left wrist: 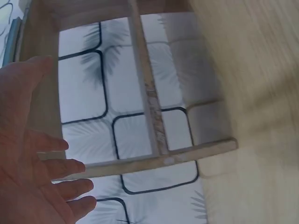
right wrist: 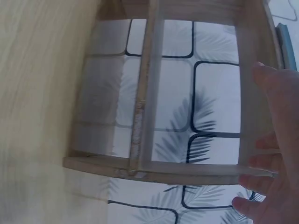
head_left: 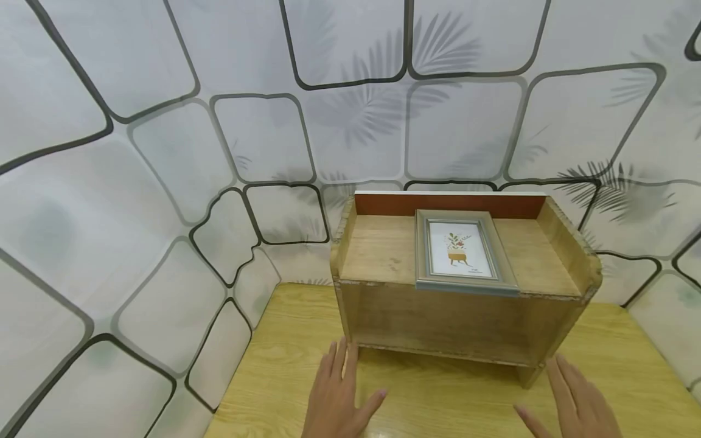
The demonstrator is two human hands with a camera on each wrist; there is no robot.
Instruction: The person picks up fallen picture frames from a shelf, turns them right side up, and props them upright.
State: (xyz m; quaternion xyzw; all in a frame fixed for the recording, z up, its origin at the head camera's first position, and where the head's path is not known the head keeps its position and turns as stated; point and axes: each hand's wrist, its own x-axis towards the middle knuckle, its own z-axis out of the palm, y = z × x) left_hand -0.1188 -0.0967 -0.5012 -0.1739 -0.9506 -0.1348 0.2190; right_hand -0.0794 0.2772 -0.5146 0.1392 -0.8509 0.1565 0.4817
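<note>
A small wooden shelf [head_left: 438, 319] stands on the table, with raised sides and an open space under its top board. On that board a grey-silver picture frame [head_left: 460, 250] lies face up, its front edge jutting slightly past the board; the print shows a plant in an orange pot. My left hand [head_left: 335, 394], fingers straight and thumb spread, is by the shelf's lower left corner. By the lower right leg is my right hand [head_left: 577, 401], similarly extended. Neither hand holds anything. Whether the fingertips touch the wood I cannot tell. Both wrist views show the shelf's open compartments [left wrist: 154, 112].
The light wood tabletop [head_left: 274, 365] extends around the shelf. Behind and at both sides hangs a pale wall covering [head_left: 164, 164] with dark rounded outlines and leaf prints. A red-brown back strip [head_left: 389, 204] edges the shelf's top.
</note>
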